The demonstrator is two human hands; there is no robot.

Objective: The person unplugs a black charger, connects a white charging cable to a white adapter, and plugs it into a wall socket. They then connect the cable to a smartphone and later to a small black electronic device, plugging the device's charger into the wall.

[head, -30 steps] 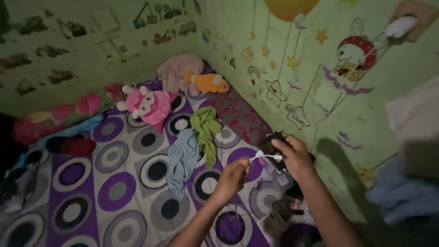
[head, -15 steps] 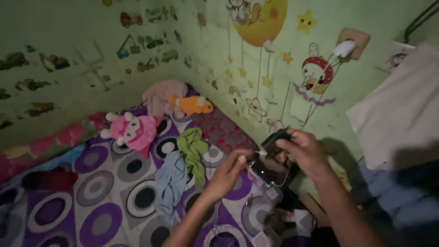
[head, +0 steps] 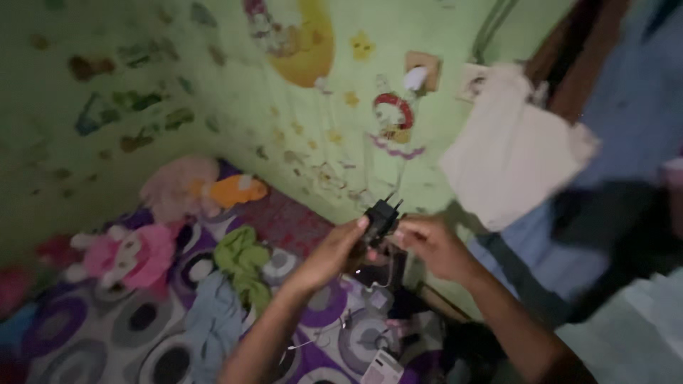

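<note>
A small black plug adapter [head: 381,215] with prongs pointing up is held in front of the green wall. My left hand [head: 336,250] grips it from the left with the thumb on its side. My right hand [head: 429,244] pinches its right end, fingers closed around it. A thin white cable [head: 313,341] trails down below the hands toward the bed. On the wall above, a white plug [head: 415,77] sits in a beige socket plate [head: 422,65].
A bed with a purple circle-patterned sheet [head: 92,348] carries a pink plush toy [head: 142,254], an orange plush [head: 236,190], green cloth [head: 245,264] and blue cloth [head: 213,323]. A white cloth [head: 514,149] and dark clothes [head: 619,220] hang at right. Small items [head: 384,366] lie near the wall.
The view has swung up and right, so the wall socket and hanging clothes now show more centrally. Both hands have risen with the black adapter, closer to the wall.
</note>
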